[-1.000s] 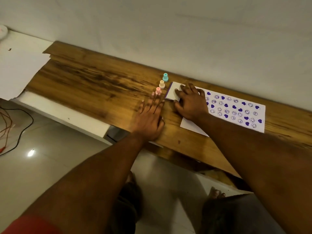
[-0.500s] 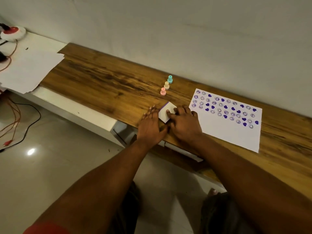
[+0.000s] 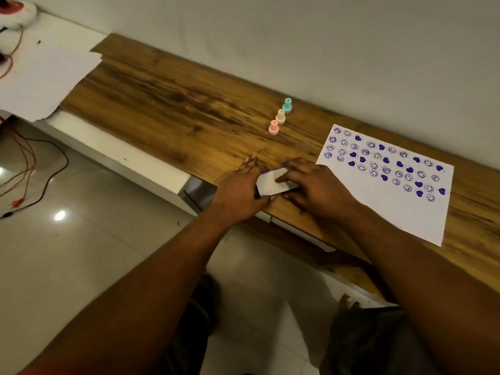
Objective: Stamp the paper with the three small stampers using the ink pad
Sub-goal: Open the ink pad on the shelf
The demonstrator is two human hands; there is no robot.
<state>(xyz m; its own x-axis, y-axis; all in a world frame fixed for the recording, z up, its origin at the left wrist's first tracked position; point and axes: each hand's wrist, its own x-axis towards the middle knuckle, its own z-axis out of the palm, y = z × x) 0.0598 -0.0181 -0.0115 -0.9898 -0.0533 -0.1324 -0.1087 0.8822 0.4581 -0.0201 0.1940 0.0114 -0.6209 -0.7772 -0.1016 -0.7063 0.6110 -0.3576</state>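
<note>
The white ink pad case [image 3: 270, 182] sits near the front edge of the wooden table [image 3: 173, 104], gripped from both sides. My left hand [image 3: 239, 190] clasps its left end and my right hand [image 3: 311, 185] presses on its top and right end. Three small stampers stand in a diagonal row behind it: pink [image 3: 273, 127], beige [image 3: 280, 116] and teal [image 3: 287, 105]. The white paper [image 3: 378, 196] lies to the right, covered in purple smiley and heart stamps.
White sheets [image 3: 40, 77] lie on a white surface at the far left, with a red and white object [image 3: 15, 10] in the corner. Cables [image 3: 32, 169] trail over the tiled floor. The wall runs right behind the table.
The ink pad was dragged off the paper's left corner toward the front edge of the table. My left hand left the pink stamper and joined the right on the pad.
</note>
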